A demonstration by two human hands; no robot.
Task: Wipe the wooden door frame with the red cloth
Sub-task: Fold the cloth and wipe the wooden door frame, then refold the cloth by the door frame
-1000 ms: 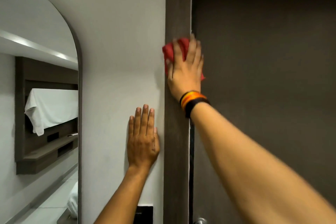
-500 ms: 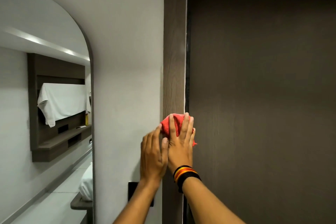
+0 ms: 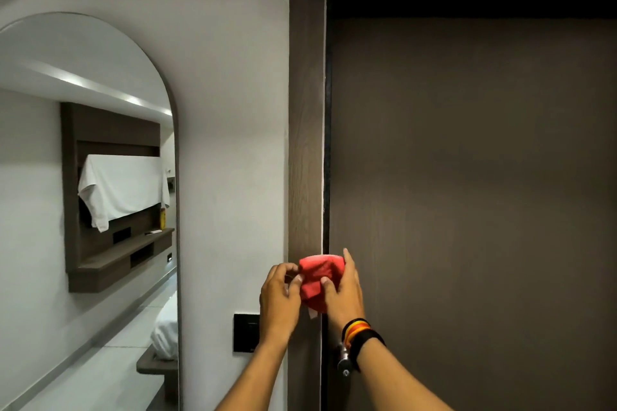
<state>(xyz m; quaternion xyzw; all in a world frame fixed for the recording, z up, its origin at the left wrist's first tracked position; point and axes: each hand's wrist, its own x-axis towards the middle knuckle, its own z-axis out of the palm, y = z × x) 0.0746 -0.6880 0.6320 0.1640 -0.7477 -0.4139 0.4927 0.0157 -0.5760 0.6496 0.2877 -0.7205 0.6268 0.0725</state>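
Against the wooden door frame (image 3: pixel 305 143), both hands' fingers (image 3: pixel 329 287) clamp the bunched red cloth (image 3: pixel 319 277) between them.

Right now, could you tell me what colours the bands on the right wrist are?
Orange, yellow and black wristbands, shown in the head view.

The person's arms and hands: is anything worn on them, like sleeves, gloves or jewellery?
Both forearms are bare, with no sleeves in view, and neither the left hand nor the right hand wears a glove. The right wrist carries stacked wristbands: yellow, orange and red stripes next to a wider black band. The left wrist is bare.
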